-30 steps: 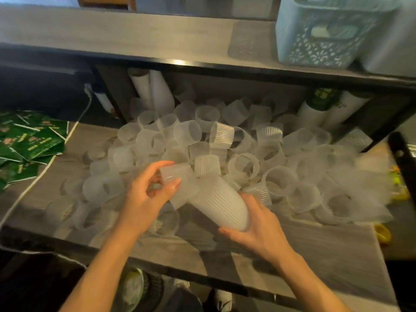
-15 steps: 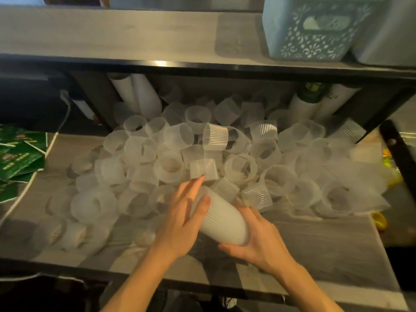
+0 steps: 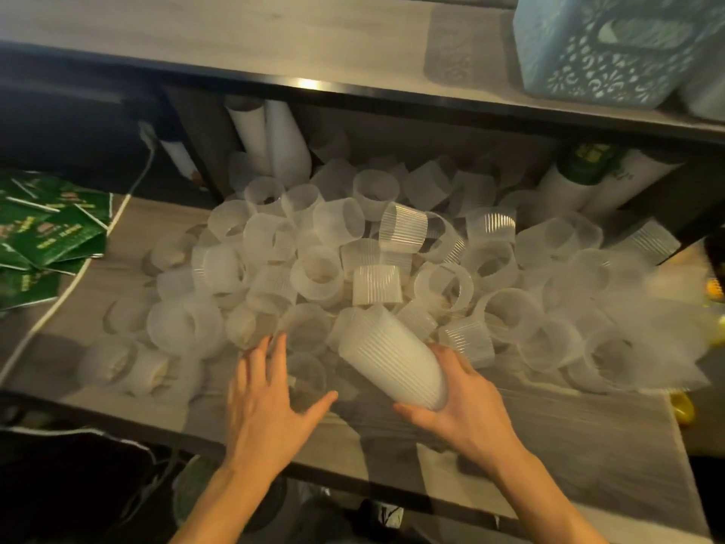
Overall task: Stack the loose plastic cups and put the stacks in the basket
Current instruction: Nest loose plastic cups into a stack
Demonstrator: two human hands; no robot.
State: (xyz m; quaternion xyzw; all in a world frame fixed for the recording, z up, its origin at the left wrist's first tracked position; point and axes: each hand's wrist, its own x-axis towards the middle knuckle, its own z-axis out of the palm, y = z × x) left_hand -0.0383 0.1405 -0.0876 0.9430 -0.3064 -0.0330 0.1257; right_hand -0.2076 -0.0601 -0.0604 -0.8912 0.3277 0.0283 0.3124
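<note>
A heap of loose translucent ribbed plastic cups (image 3: pixel 376 265) covers the wooden shelf (image 3: pixel 549 418). My right hand (image 3: pixel 467 410) grips a white stack of nested cups (image 3: pixel 392 359) from below, its open end tilted up to the left. My left hand (image 3: pixel 270 394) is spread flat with straight fingers over a clear cup (image 3: pixel 306 378) lying near the shelf's front, fingertips near the cups at the heap's edge. The pale blue perforated basket (image 3: pixel 612 60) stands on the upper shelf at the top right.
Tall white cup stacks (image 3: pixel 274 139) lean at the back left, and more (image 3: pixel 576 182) stand at the back right. Green packets (image 3: pixel 43 237) lie at the left beside a white cable (image 3: pixel 78 284). A dark upper shelf edge (image 3: pixel 353 92) overhangs the heap.
My left hand has left the stack's open end and moved down-left, spreading flat over a loose cup. The right hand still holds the stack, tilted as before.
</note>
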